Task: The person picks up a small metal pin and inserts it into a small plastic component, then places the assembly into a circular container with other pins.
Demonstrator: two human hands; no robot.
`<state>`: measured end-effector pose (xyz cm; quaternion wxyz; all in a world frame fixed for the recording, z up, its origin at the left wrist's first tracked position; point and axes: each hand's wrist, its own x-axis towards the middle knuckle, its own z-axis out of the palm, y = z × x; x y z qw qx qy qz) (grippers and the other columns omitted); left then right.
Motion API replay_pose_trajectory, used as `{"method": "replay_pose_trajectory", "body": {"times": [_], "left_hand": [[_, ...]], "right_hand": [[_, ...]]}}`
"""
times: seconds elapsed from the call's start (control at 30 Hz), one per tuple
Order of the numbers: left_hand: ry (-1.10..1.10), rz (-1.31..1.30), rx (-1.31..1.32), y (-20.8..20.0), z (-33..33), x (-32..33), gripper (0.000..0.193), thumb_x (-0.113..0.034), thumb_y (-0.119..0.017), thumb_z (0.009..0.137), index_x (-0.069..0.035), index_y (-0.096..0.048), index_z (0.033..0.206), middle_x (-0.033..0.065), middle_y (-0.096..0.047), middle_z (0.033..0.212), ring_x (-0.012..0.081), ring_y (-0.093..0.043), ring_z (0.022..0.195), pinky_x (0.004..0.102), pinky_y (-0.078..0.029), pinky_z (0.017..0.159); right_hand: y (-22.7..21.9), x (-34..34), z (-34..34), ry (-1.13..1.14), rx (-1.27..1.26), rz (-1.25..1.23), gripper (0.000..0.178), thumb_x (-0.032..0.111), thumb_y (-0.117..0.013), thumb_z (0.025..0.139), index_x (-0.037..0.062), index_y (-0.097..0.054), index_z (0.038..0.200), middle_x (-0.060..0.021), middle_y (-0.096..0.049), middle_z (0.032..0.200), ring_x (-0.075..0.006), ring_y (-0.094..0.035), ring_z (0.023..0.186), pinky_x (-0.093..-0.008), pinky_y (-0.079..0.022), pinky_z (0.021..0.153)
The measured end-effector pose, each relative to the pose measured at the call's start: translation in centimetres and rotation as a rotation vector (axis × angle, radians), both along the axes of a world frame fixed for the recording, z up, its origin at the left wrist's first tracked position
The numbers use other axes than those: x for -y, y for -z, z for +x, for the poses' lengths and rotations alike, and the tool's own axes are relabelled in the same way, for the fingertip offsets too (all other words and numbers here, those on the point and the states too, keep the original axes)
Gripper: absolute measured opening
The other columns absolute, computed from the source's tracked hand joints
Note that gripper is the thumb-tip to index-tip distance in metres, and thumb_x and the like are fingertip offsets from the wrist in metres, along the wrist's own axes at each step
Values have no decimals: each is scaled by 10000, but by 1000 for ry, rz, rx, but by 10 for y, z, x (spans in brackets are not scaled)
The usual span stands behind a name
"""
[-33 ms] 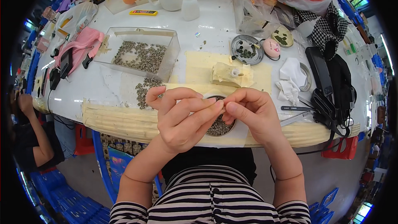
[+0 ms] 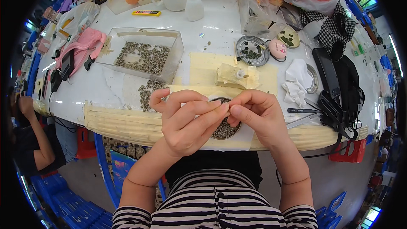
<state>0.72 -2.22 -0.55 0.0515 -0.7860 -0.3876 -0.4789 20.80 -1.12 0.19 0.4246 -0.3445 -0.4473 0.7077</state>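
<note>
Head view: left hand (image 2: 186, 121) and right hand (image 2: 265, 114) pinched closed over the round tin (image 2: 226, 138), fingertips (image 2: 236, 110) meeting, can't tell what's between them. Tiny grey parts (image 2: 223, 132) sit in it, below the fingers.

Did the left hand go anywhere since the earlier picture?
No, the left hand shows no visible shift: it sits below and right of the clear tray, just as before.
</note>
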Motion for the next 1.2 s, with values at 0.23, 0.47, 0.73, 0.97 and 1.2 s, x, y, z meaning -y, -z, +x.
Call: {"method": "replay_pose_trajectory", "body": {"times": [0.23, 0.47, 0.73, 0.97, 1.2], "left_hand": [[-47, 6, -42, 3, 4, 0, 258, -98, -841, 683, -150, -778, 928, -72, -686, 906, 158, -598, 884, 402, -271, 1026], [-66, -57, -14, 7, 6, -5, 233, -147, -830, 678, -134, -750, 897, -74, -642, 832, 141, -612, 858, 446, -247, 998], [-63, -127, 33, 9, 5, -7, 207, -135, -814, 678, -140, -736, 870, -64, -619, 809, 149, -605, 869, 445, -253, 978], [-68, -181, 56, 10, 5, -9, 184, -125, -810, 689, -140, -726, 853, -54, -615, 798, 158, -589, 884, 441, -269, 939], [-57, -197, 67, 11, 5, -9, 168, -124, -807, 703, -138, -730, 852, -49, -616, 799, 159, -585, 888, 444, -264, 943]], "right_hand": [[2, 4, -5, 131, 127, 180, 82, 28, -721, 923, -22, -691, 980, -40, -699, 870, -83, -652, 757, -238, -548, 700], [5, 4, -17, 363, 594, 877, 138, -40, -768, 813, -6, -718, 937, -88, -677, 806, -154, -645, 649, -272, -516, 576], [11, 4, -21, 415, 788, 1171, 244, 0, -796, 770, 3, -730, 1006, -73, -658, 799, -202, -638, 642, -301, -506, 546], [13, 1, -22, 441, 867, 1376, 354, 0, -796, 716, -15, -722, 1062, -59, -639, 815, -191, -631, 660, -295, -501, 548], [18, 1, -23, 475, 949, 1436, 322, 23, -774, 719, -22, -726, 1034, -72, -652, 837, -204, -651, 695, -289, -510, 565]]}}
